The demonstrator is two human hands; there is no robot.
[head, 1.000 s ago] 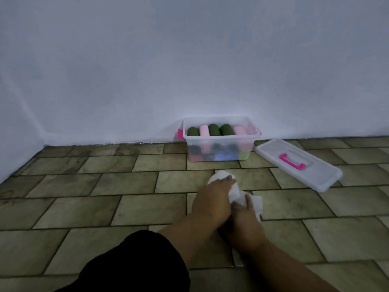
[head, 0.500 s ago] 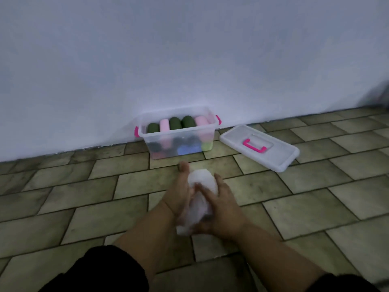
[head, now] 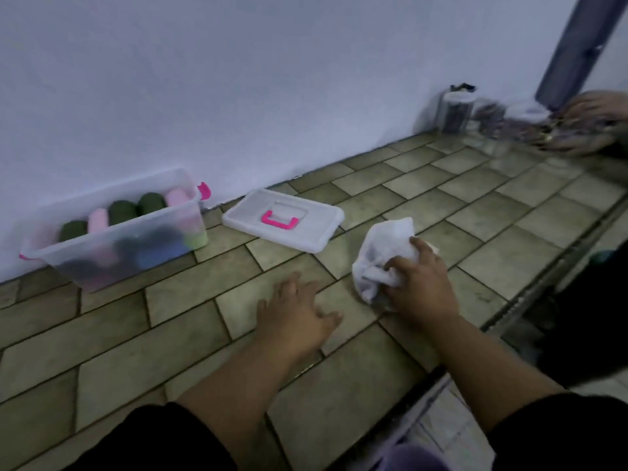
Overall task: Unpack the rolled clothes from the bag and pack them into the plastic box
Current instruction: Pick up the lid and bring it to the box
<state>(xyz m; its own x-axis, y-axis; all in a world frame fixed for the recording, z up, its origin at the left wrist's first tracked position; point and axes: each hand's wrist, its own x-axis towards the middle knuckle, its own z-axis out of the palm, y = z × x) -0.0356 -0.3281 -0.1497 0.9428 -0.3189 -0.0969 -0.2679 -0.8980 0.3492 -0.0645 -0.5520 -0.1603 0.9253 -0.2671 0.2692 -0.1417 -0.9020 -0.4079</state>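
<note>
A clear plastic box [head: 57,253] with pink latches stands against the wall at the left, holding several rolled clothes [head: 120,212] in green, pink, blue and dark colours. Its white lid [head: 306,239] with a pink handle lies flat on the floor to the right of the box. My right hand [head: 419,278] grips a crumpled white bag [head: 384,248] on the tiles. My left hand [head: 295,314] hovers low over the floor, fingers spread, holding nothing, a little left of the bag.
Clear jars [head: 455,112] stand by the wall at the far right. Another person's hands [head: 588,124] work there among small items. A dark door frame [head: 574,45] rises behind. A metal floor strip [head: 543,280] runs along the right. Patterned cloth [head: 441,440] lies near my lap.
My head has turned right, so the box and lid shifted left. My left hand let go of the white bag and drew away; my right hand carried the bag to the right.
</note>
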